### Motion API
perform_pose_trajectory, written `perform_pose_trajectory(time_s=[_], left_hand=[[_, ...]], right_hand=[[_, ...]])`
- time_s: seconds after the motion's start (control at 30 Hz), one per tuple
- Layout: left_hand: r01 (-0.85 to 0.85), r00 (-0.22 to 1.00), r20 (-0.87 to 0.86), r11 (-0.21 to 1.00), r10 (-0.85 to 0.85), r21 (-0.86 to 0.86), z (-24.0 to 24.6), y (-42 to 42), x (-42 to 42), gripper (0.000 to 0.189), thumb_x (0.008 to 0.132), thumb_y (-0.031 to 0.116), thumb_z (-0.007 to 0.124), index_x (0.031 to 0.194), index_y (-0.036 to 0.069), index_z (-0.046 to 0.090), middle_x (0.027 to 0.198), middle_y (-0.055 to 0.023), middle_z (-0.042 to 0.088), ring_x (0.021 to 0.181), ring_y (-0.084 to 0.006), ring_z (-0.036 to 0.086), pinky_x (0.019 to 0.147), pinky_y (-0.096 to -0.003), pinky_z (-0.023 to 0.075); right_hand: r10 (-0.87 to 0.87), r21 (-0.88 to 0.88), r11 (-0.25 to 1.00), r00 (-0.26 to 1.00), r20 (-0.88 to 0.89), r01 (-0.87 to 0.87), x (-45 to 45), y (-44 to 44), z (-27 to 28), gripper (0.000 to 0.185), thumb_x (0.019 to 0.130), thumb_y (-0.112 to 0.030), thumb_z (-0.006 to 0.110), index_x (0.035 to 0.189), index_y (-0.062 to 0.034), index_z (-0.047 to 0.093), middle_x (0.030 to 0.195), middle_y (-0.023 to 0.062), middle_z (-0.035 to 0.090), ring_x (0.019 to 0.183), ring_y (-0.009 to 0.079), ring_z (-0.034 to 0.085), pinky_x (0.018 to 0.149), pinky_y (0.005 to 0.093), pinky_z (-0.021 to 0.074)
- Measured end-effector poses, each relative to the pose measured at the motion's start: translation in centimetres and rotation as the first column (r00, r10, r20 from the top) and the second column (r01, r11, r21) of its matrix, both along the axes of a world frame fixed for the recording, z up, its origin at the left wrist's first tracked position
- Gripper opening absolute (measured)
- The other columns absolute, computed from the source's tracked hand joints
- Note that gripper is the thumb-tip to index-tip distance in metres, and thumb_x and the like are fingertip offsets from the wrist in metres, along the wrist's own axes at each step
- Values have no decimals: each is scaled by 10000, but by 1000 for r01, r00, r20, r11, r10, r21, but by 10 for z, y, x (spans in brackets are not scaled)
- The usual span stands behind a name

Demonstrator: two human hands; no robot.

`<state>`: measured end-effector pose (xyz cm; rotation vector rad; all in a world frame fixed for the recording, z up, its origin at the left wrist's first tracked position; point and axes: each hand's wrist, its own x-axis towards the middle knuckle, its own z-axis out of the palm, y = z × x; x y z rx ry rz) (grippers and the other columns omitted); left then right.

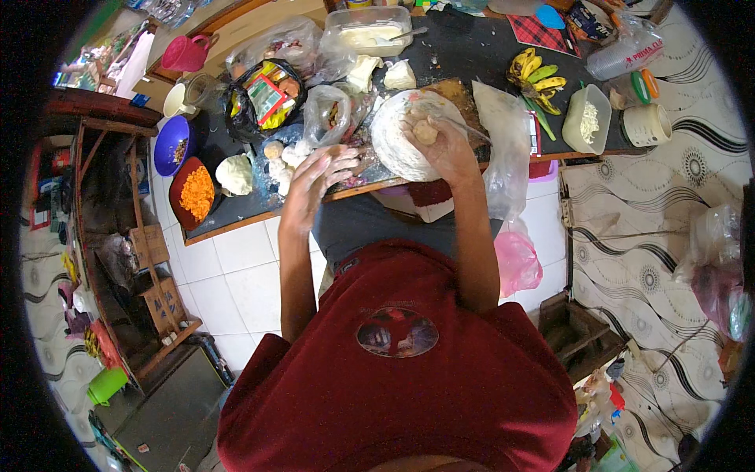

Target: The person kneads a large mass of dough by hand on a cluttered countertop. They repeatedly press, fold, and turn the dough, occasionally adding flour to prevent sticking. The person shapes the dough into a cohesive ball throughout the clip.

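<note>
My right hand (442,144) holds a small tan dough ball (424,132) over a round container of white flour (394,150). A thin utensil lies over the flour's right side. My left hand (321,177), dusted with flour, hangs over the table edge with its fingers spread and nothing seen in it. Several floured dough balls (280,171) sit just left of it, one tan ball (273,149) among them. A larger pale dough lump (235,174) rests farther left. Beside it stands a dark red bowl of orange shreds (197,194).
A blue bowl (171,133), black plastic bag of packets (265,97) and clear bag (327,112) stand at left. Behind is a tub of creamy white spread (377,35). To the right are a clear plastic sheet (501,147), bananas (538,76) and a tub of white shreds (588,121).
</note>
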<state>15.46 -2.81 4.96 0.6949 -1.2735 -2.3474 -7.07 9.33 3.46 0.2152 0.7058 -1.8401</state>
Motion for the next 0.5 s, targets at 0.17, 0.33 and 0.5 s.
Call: perform_pose_trajectory(time_s=[0.17,0.33,0.5], left_hand=[[-3,996,95,999,-1,47,-14,7,-49,497,930,326,545,1224,-71,491,1170,-206,600,1088,-269,587,940,-370,453],[-34,998,61,974,21,226,-30,19,-88,482,952,363,499,1221,-37,488,1152,-174,606,1043,-252,598,927,-375,473],[-13,993,-76,746,85,666,-19,47,-126,395,985,355,410,1162,27,541,1064,-97,614,949,-222,604,915,-375,488]], right_hand=[[48,-203,975,977,-210,-91,-17,14,-50,312,939,-198,536,1193,-18,530,898,62,629,658,146,576,504,195,446],[0,187,980,947,-323,64,-15,4,-48,259,960,-219,506,1068,0,593,868,42,629,596,129,541,487,217,411],[127,133,949,39,-991,285,15,-1,-18,235,945,-186,528,914,15,646,806,105,656,667,222,619,609,320,487]])
